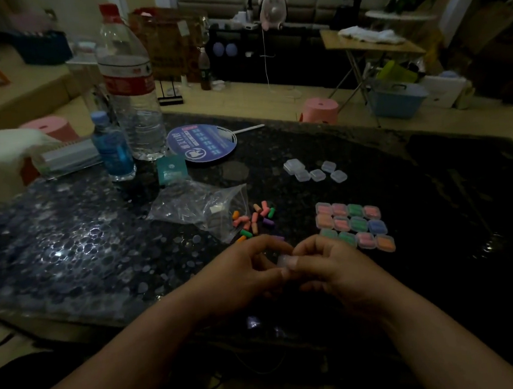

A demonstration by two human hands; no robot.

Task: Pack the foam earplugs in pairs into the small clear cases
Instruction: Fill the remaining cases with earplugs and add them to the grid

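Pinching 1 clear case (285, 258) w/ L hand (246, 271) & R hand (332, 265), both grips narrow, near counter (433, 178) front edge; loose earplugs (254, 221) just beyond, filled cases (355, 226) nearby.

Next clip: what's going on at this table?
A person is packing foam earplugs at a dark table. The left hand and right hand pinch one small clear case between them near the table's front edge; whether it is filled cannot be told. Loose coloured earplugs lie just beyond the hands, beside a clear plastic bag. To the right, about a dozen filled cases sit in a grid, and a few empty cases wait farther back.
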